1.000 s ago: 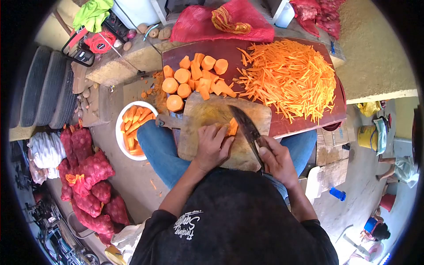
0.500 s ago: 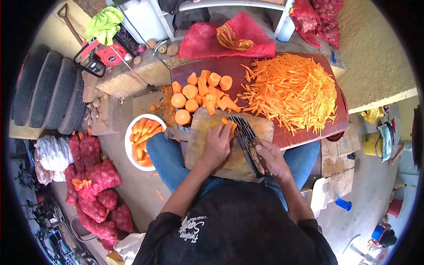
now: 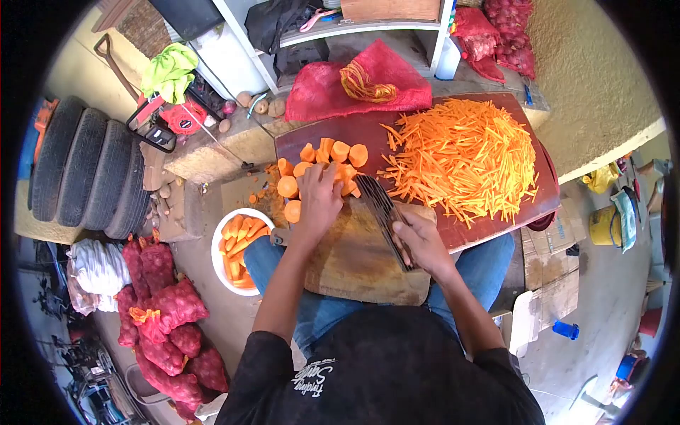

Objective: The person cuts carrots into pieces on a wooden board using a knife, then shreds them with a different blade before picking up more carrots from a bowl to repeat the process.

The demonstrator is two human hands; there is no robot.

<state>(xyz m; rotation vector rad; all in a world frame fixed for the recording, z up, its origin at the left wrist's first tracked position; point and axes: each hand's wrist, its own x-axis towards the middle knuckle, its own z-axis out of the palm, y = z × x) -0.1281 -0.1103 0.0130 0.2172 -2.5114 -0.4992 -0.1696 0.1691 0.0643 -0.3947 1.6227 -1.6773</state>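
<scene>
Left hand: (image 3: 320, 190) fingers curled down over the carrot pieces (image 3: 287, 186); grip on one cannot be told.
Right hand: (image 3: 418, 239) closed round the handle of a dark slotted knife (image 3: 379, 205).
Carrot pieces: grouped on the red surface (image 3: 453, 237), left of the shredded carrot (image 3: 464, 159).
Cutting board: (image 3: 361, 262) wooden, beneath the knife.
White basin: (image 3: 217, 249) holding peeled carrots (image 3: 241, 237).

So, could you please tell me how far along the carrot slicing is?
The big heap of strips looks done. The right hand holds the knife, and the left hand is at the chunks. Those chunks and the carrots in the bowl appear left to slice.
</scene>
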